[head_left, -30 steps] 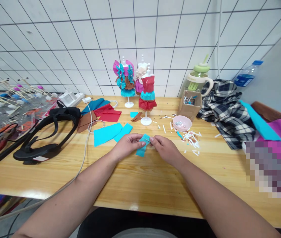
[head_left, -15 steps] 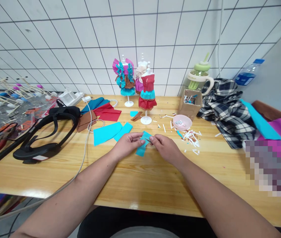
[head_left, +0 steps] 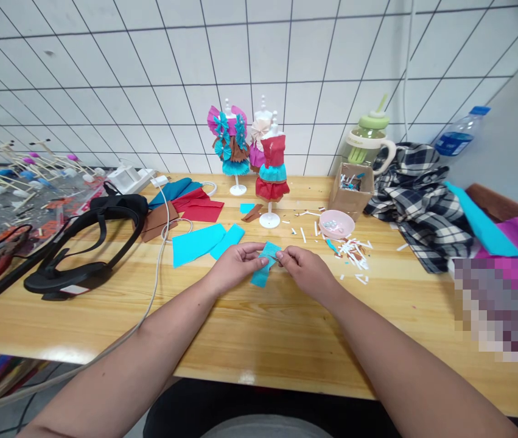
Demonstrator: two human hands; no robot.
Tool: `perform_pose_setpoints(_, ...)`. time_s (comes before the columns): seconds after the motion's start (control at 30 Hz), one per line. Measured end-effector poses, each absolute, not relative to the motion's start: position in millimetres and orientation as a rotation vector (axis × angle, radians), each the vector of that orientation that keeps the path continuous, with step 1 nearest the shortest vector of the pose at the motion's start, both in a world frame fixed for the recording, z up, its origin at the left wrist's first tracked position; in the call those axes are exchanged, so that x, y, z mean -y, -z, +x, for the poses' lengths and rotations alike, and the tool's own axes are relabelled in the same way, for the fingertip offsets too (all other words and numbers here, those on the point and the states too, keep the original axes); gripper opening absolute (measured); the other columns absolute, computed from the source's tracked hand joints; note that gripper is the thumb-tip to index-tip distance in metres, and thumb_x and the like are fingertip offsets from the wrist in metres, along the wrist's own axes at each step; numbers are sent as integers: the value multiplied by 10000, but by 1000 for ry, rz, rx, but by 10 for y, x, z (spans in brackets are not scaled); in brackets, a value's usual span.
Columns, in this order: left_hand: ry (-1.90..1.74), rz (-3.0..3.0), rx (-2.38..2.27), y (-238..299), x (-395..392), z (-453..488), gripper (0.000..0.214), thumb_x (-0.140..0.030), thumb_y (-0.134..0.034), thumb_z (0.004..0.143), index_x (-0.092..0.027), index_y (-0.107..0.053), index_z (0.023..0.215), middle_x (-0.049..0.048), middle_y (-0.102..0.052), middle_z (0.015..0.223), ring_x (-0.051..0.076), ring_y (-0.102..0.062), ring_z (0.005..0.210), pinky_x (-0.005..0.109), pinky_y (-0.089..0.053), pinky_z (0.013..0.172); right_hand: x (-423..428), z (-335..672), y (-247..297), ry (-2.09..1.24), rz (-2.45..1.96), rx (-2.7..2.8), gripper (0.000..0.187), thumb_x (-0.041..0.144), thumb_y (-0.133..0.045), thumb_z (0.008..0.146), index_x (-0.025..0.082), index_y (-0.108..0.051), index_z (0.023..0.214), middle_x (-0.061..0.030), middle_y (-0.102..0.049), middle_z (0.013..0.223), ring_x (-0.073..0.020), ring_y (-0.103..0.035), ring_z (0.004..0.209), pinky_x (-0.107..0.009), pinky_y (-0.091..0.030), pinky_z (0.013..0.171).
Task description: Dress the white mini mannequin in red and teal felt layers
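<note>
My left hand pinches a strip of light-blue crepe paper between thumb and fingers, just above the table. At the strip's right side my right hand is closed on a slim metal tool. Its tip meets the paper; the rest is hidden in my fingers, so its kind does not show. Beyond my hands stands a small white dress form in a red and blue paper dress. Larger blue paper pieces lie left of my left hand.
Behind stands another dressed form, with a third partly hidden. To the right are a pink bowl of beads, white paper scraps, a cardboard box and a plaid cloth. A black headset and a cable lie left.
Both hands stay in nearly the same place, holding the blue strip and the metal tool. The view has shifted very slightly.
</note>
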State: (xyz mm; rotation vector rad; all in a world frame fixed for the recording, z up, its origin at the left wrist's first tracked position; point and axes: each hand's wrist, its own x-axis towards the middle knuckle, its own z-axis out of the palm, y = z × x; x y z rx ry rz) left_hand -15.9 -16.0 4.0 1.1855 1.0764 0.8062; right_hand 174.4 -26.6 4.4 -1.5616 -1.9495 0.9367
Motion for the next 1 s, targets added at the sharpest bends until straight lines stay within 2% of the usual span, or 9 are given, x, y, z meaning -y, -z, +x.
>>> perform_pose_setpoints(0.43,-808,1188,-1026,24,142,-179,643,-398,-826,631,-145,-644,1193,122,-737,1060,228,-689,887,322,-515,773,273,1750,-53,-924,-1568,1949,375,506,-409,925,221,-554,729,23,-604,675,-142,-524,644,-250,-288,569)
perform_pose_setpoints(0.67,-824,1211,-1081,24,140,-180,707,-414,-823,629,-144,-607,1246,104,-749,975,216,-688,830,323,-508,749,251,1748,-22,-961,-1507,1933,377,480,-380,944,213,-573,761,2,-646,742,-148,-553,698,-254,-323,619)
perform_pose_setpoints(0.83,-798,1218,-1032,31,140,-181,657,-405,-809,655,-143,-619,1227,118,-733,1048,233,-680,900,336,-515,776,269,1734,-25,-935,-1523,1951,376,484,-388,938,215,-555,737,8,-615,700,-148,-536,677,-254,-307,597)
perform_pose_setpoints(1.0,-801,1210,-1047,59,145,-180,649,-411,-811,650,-156,-627,1218,101,-746,979,223,-688,845,338,-522,755,276,1735,-31,-944,-1538,1943,372,484,-394,935,216,-542,726,15,-587,669,-144,-517,650,-252,-294,579)
